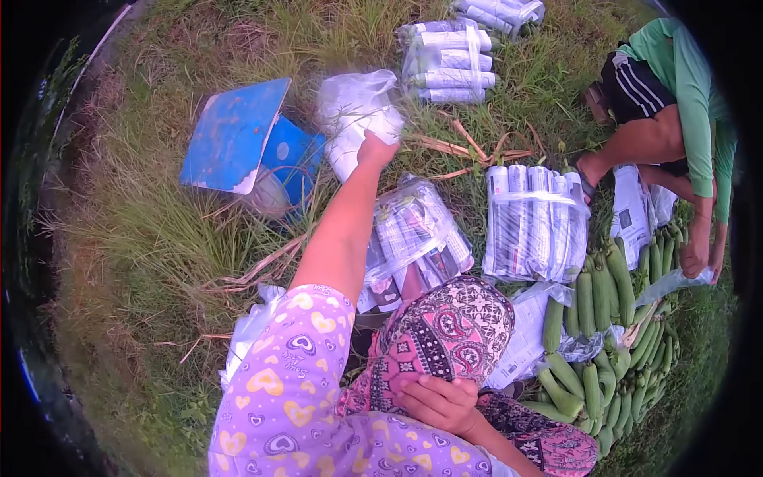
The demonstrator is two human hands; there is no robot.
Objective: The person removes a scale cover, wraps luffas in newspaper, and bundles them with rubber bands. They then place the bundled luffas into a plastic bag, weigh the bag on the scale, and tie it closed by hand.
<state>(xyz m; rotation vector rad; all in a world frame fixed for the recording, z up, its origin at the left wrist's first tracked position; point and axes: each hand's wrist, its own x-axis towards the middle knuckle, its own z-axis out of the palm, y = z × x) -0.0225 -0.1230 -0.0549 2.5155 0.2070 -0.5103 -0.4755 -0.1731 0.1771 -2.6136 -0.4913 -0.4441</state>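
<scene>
My left hand [377,151] is stretched far forward and closed on a white plastic bag [354,107], its fingertips partly hidden by the plastic. Low in the view, my right hand [439,403] lies open and palm down on pink and black patterned cloth [457,334]. Beyond that cloth is a plastic-wrapped newspaper bundle [417,230]. A blue object with a flat top [234,135] stands on the grass left of the bag.
More wrapped newspaper bundles [536,222] [449,63] lie ahead and to the right. Many long green vegetables [596,298] are piled at the right, by loose newspaper [520,330]. A co-worker in a green top [699,95] bends there, both hands at a plastic sheet [675,285].
</scene>
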